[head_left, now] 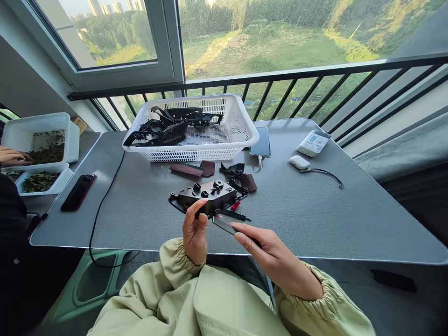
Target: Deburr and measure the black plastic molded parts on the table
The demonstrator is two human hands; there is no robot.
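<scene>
My left hand [194, 231] is closed on the near edge of a black moulded plastic part [206, 195] and holds it just above the grey table [315, 214]. My right hand [269, 254] pinches a thin dark flat tool [224, 227] whose tip meets the underside of the part. A small red-handled tool [235, 206] and a thin black rod [236, 215] lie on the table just behind the part. Both sleeves are pale green.
A white mesh basket [241, 135] with black plastic parts stands at the back. Brown and black pieces [191, 169] lie before it. A phone [261, 142], a white device [313, 142], a white mouse-like object [299, 162], a dark phone [77, 191]. At left, white tubs [42, 135] of leaves and another person's hand [12, 156].
</scene>
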